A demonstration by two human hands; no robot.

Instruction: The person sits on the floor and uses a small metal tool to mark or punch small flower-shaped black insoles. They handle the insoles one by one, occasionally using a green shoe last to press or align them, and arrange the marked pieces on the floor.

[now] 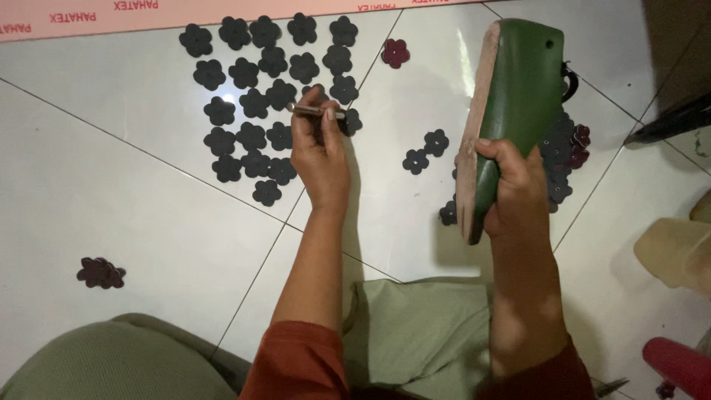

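Note:
My left hand grips a thin metal tool held sideways over the right edge of several black flower-shaped cutouts laid in rows on the white tiled floor. My right hand holds up a green shoe last by its lower end, its pale tan sole side facing left. Two loose black flowers lie between my hands. A dark red flower lies apart near the top.
A heap of black and dark red flowers lies behind the last. Another dark red flower rests at left. A pink sheet borders the top. My green-clad legs fill the bottom; a red object sits bottom right.

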